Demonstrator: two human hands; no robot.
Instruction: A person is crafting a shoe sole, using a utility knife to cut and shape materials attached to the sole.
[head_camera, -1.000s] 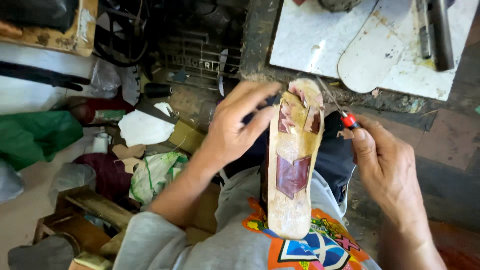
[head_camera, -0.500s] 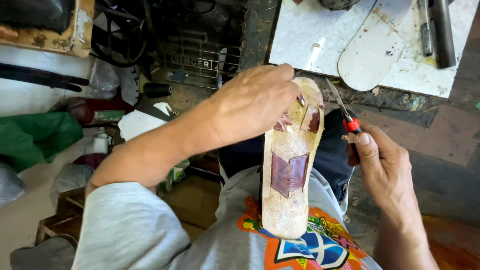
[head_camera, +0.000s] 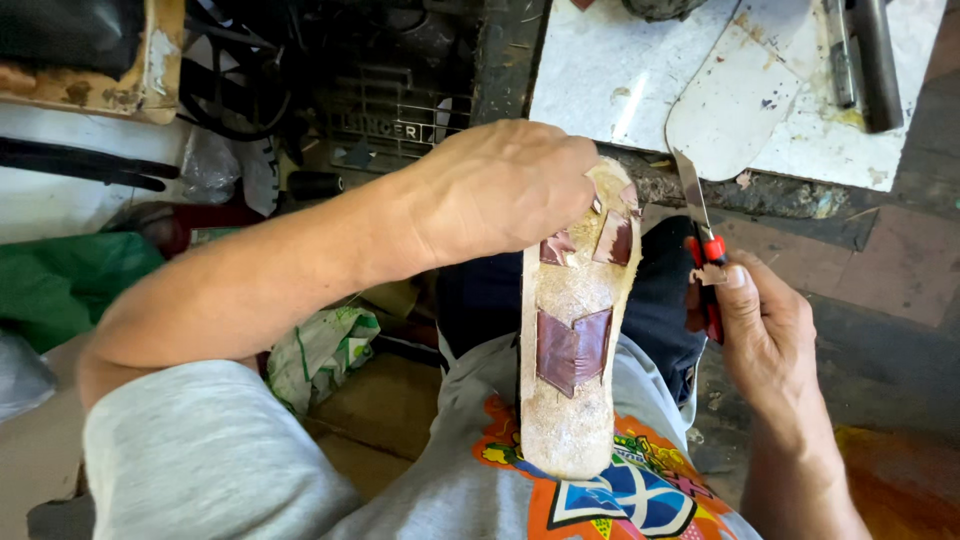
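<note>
One sole (head_camera: 575, 350), three brown patches (head_camera: 573, 350), left hand (head_camera: 500, 190) gripping, right hand (head_camera: 765, 330), one knife (head_camera: 700, 225)

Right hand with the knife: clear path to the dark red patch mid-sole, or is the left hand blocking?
Probably yes. The left hand grips only the far end of the sole, so the middle patch lies bare. The right hand holds the knife just beside the sole, nothing between.

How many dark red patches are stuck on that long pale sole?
3. One large dark red patch sits mid-sole; two smaller dark red patches lie near the top, beside the left hand. More may hide under its fingers.
</note>
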